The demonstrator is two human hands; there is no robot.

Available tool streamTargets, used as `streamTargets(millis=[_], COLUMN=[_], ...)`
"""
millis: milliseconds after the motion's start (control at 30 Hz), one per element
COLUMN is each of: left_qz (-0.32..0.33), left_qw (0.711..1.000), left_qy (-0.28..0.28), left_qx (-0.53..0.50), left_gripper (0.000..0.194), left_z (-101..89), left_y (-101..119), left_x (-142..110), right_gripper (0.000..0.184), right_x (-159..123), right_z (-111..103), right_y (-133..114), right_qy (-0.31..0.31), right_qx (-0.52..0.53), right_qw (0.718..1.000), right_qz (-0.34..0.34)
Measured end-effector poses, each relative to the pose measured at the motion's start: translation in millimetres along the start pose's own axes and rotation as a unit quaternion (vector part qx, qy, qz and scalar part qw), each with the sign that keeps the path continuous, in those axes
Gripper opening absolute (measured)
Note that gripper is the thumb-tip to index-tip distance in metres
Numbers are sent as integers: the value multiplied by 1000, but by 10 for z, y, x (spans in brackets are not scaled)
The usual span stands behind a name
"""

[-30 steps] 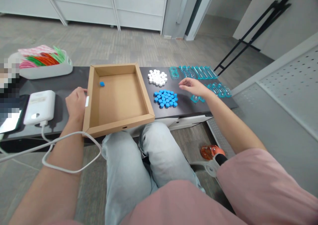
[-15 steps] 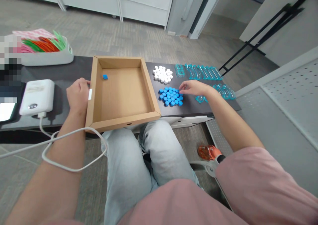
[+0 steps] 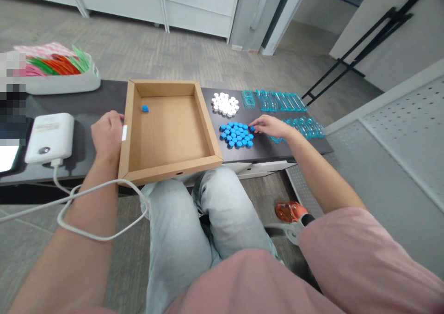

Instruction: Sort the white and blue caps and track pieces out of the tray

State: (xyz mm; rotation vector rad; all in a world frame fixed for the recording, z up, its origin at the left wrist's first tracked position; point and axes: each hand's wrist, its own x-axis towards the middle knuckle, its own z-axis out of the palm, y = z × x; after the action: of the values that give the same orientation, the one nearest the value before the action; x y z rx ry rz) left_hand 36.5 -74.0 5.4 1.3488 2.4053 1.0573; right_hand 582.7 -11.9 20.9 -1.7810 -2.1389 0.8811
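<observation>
A shallow open cardboard box (image 3: 173, 168) lies on the dark table, with a single blue piece (image 3: 144, 108) in its upper left part. Against the box's left wall rests my left hand (image 3: 107, 133), its fingers curled and partly hidden. At the upper right of a cluster of small blue hexagonal pieces (image 3: 237, 135), my right hand (image 3: 268, 125) pinches one blue hexagonal piece (image 3: 252, 128) between its fingertips. Just behind that cluster sits a pile of small white pieces (image 3: 225, 105). Clear teal plastic parts (image 3: 282, 101) lie in rows farther right.
On the left are a white power bank (image 3: 50, 138) with a white cable (image 3: 104, 184) looping over my left forearm, and a white basket (image 3: 65, 83) of colourful fuzzy sticks. A grey perforated panel (image 3: 391, 143) borders the table's right end. The box's front edge overhangs near my knees.
The fingers of my right hand have closed on a blue hexagonal piece at the cluster's edge, now slightly apart from the others. My left hand stays by the box; the view shifts slightly.
</observation>
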Motion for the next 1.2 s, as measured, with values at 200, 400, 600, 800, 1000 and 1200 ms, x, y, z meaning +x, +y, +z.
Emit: streamTargets(millis=[200, 400, 600, 800, 1000, 1200], left_qz=[-5, 4, 16, 21, 34, 28], left_qw=[1000, 1000, 999, 998, 998, 998], left_qy=[-4, -10, -21, -17, -20, -2], left_qx=[8, -5, -33, -53, -57, -64], left_gripper=[36, 36, 35, 40, 40, 36], left_z=[-25, 1, 43, 91, 149, 153], left_y=[50, -25, -125, -195, -273, -289], left_x=[-33, -7, 24, 39, 67, 89], right_gripper=[31, 23, 32, 39, 40, 26], right_x=[-2, -14, 293, 1243, 1885, 1661], right_z=[59, 25, 347, 1344, 2060, 1797], right_y=[20, -78, -940, -2255, -3165, -3076], right_qy=[11, 104, 108, -9, -23, -52], right_qx=[49, 22, 1, -55, -158, -183], right_qw=[999, 994, 977, 934, 937, 904], right_qz=[10, -4, -184, -352, -311, -383])
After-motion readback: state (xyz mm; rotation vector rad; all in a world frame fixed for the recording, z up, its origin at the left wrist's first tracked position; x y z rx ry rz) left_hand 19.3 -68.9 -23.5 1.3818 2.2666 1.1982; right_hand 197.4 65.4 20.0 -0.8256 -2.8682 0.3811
